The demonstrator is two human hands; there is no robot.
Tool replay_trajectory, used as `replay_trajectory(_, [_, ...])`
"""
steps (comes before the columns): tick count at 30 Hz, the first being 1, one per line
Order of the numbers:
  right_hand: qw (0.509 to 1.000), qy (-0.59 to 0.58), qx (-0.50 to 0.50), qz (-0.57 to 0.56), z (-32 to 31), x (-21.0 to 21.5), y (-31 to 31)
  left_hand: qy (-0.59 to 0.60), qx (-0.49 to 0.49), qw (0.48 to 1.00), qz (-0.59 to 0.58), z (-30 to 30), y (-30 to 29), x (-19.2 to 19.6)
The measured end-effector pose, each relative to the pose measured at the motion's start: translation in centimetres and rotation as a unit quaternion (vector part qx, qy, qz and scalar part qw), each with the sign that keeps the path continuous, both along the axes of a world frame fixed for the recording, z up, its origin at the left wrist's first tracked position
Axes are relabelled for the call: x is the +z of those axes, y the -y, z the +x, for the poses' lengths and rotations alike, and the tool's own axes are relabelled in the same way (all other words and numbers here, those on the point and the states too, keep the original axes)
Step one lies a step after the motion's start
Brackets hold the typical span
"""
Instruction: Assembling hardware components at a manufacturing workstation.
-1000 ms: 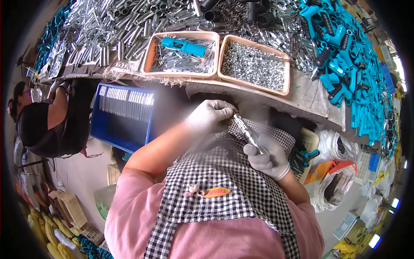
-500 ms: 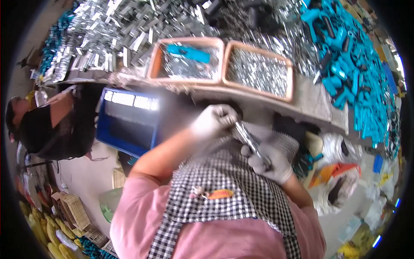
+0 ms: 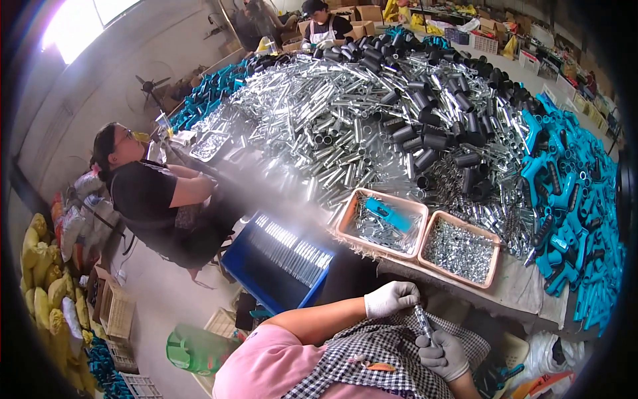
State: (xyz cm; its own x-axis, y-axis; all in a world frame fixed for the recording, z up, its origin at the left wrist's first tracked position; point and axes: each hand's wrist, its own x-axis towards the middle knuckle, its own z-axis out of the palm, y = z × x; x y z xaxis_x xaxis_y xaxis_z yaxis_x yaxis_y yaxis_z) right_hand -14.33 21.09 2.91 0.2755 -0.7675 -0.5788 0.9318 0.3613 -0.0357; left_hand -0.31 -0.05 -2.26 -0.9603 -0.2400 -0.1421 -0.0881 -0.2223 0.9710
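My right hand (image 3: pixel 444 354), in a grey glove, is closed around the lower part of a slim shiny metal tube (image 3: pixel 423 320). The tube stands tilted in front of my checked apron. At its upper end is my left hand (image 3: pixel 387 300), in a white glove, with thumb and fingers pinched together. Whether those fingertips grip the tube or a small part at its tip is hidden. Beyond my hands, at the table's near edge, are two peach-coloured bins. The left bin (image 3: pixel 341 227) holds small metal parts and a teal piece (image 3: pixel 389 214); small silvery parts fill the right bin (image 3: pixel 492 271).
Metal tubes (image 3: pixel 312 100) and black sleeves (image 3: pixel 435 138) are heaped across the table. Teal gun-shaped bodies (image 3: pixel 571 219) pile up at the right. A blue crate (image 3: pixel 234 256) with rows of metal tubes stands left of me. Beside it sits a co-worker (image 3: pixel 149 189); another person (image 3: pixel 325 30) works at the far side.
The view has swung up and left, bringing in more of the table, the co-worker and the room. My hands keep the metal tube between them, at nearly the same spot before my apron.
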Motion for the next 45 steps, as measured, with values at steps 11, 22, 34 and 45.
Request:
replay_trajectory(11, [0.998,-0.065,-0.015,-0.01,0.5,2.2,1.6,0.006,-0.026,1.0,0.013,0.0,1.0,0.5])
replay_trajectory(22, [0.948,-0.315,0.009,-0.04,0.9,1.3,0.9,-0.03,0.029,0.999,-0.034,1.6,3.5,2.5])
replay_trajectory(34, [0.778,-0.619,-0.086,-0.067,-1.5,0.2,0.5,0.108,0.195,0.663,-0.715,3.9,18.7,8.9])
replay_trajectory(45, [0.566,-0.811,-0.083,-0.123,-2.3,2.6,0.7,0.103,0.066,0.622,-0.774,-1.3,18.2,9.9])
